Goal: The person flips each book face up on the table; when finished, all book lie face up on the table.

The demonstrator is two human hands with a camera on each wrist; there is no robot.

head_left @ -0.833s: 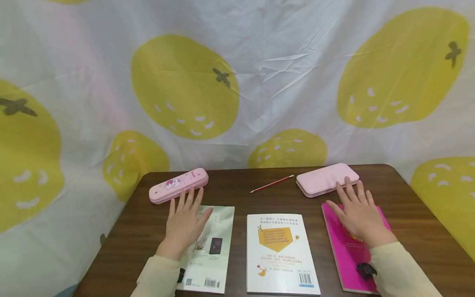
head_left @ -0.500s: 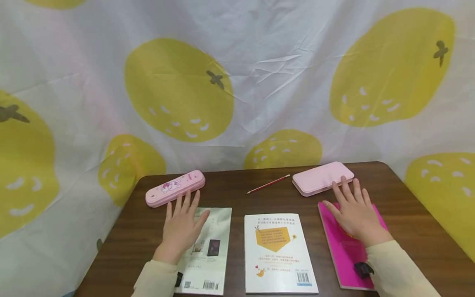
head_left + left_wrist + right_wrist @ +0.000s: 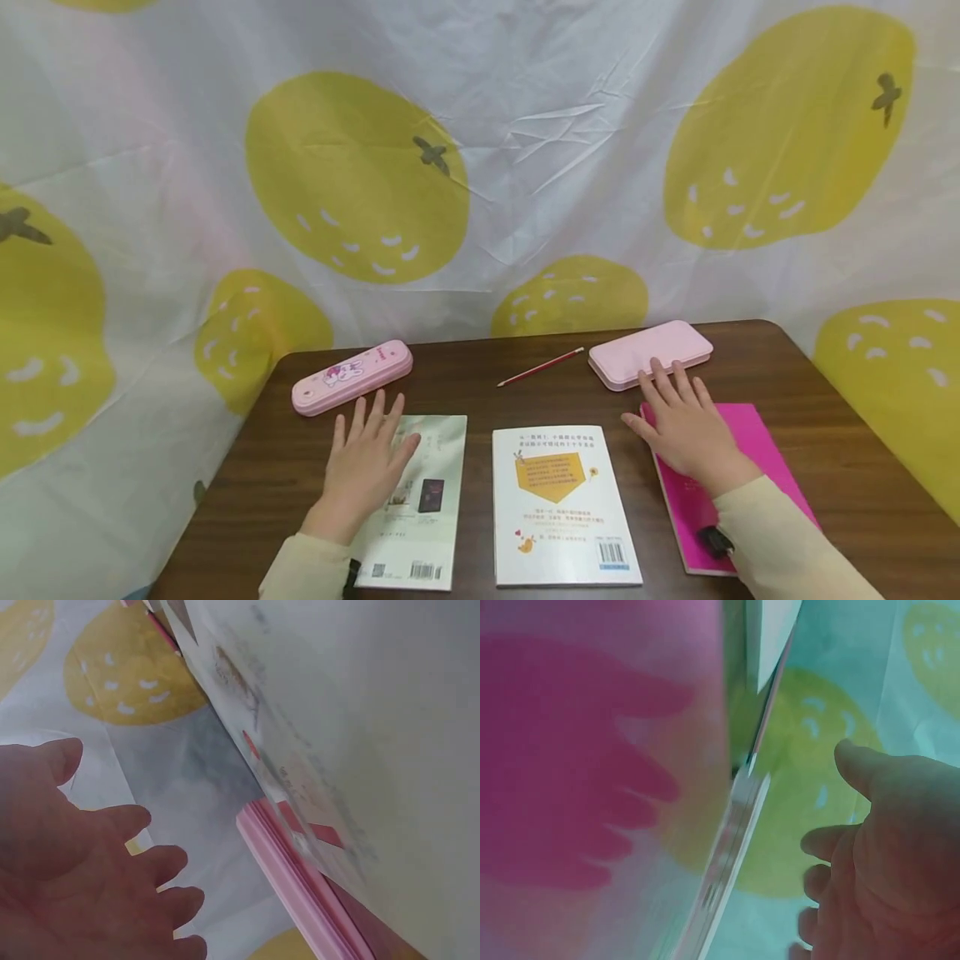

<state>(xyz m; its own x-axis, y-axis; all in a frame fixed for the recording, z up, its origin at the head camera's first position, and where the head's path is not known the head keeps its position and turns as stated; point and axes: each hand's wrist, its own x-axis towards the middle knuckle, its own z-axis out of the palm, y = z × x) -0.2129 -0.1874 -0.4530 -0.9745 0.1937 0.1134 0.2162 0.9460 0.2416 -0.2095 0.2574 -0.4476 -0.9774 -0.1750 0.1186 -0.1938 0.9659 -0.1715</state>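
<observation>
My left hand (image 3: 363,467) is spread with straight fingers over the pale green book (image 3: 420,533). Its fingertips point toward a pink pencil case with a rabbit print (image 3: 352,377). In the left wrist view that hand (image 3: 90,855) is apart from the book and the case (image 3: 300,892). My right hand (image 3: 686,437) spreads over the left part of a magenta book (image 3: 750,467), fingertips near a plain pink pencil case (image 3: 651,354). In the right wrist view a gap separates the hand (image 3: 892,847) from the shiny cover (image 3: 577,772), which mirrors it. Both hands hold nothing.
Between the hands lies a white book with an orange badge print (image 3: 566,508). A red pencil (image 3: 540,367) lies behind it, between the two cases. A white cloth with yellow fruit prints (image 3: 360,175) hangs behind the dark wooden table (image 3: 465,383).
My right hand has moved left over the magenta book, uncovering more of its right side. The left hand stays nearly in place, and the head view has shifted slightly.
</observation>
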